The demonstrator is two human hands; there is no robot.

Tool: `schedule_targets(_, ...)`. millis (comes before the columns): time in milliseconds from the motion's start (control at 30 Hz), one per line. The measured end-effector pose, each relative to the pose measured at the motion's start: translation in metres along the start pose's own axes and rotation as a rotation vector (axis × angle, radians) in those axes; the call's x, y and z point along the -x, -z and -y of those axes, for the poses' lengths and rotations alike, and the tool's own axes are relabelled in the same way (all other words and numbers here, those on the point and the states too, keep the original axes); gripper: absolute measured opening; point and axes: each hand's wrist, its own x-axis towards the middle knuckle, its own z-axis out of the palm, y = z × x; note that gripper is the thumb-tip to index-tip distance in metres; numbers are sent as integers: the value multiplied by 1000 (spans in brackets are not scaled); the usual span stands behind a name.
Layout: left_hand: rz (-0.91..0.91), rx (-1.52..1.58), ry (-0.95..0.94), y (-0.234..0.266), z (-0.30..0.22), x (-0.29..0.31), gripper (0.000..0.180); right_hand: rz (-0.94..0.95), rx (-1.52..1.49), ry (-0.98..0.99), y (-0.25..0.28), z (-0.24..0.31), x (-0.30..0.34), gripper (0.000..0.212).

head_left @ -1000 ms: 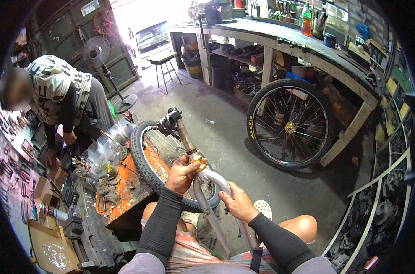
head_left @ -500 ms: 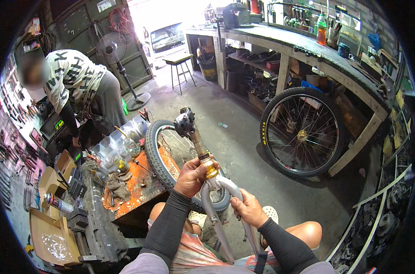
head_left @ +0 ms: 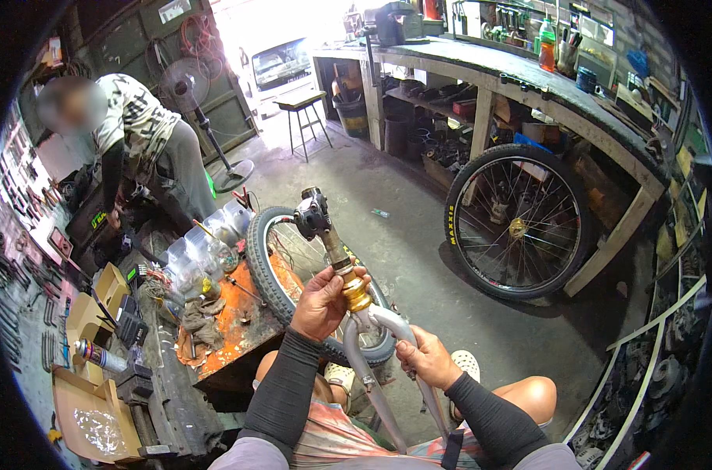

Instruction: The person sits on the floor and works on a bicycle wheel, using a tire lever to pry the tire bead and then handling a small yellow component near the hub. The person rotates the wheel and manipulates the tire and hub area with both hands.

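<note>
As our right hand (head_left: 428, 357) is gripping the fork (head_left: 382, 317), our left hand (head_left: 321, 302) is pinching the collar (head_left: 358, 298) higher, exposing more.

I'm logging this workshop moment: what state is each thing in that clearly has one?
Left hand: closed around gold collar
Right hand: closed around silver fork
Silver fork: held, tilted
Stem clamp: on the steerer, near its upper end
Gold-hubbed wheel: upright, by the workbench
Lower-left cardboard box: open
Stool: upright
Fan: upright; running or not, unclear
</note>
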Motion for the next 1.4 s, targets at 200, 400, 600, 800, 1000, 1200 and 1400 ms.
schedule_targets(200,-99,-26,-68,24,-6,-9,32,-16,113,-38,-7,6,-1,45)
schedule_targets(400,48,15,145,13,-5,6,57,-22,69,-18,-4,9,0,45)
schedule_targets(600,-51,-146,33,13,18,4,44,-51,134,31,1,-4,-6,46)
schedule_targets(800,-248,-212,-28,7,21,4,32,-154,373,56,-14,19,-1,43)
schedule_targets(1000,-30,19,-195,7,-18,-3,59,44,115,12,-13,17,9,40)
schedule_targets(1200,-43,-17,-155,20,-15,-12,50,2,156,47,-11,9,5,41)
schedule_targets(1400,-120,24,-222,38,-35,-23,56,48,213,-7,-19,17,2,43)
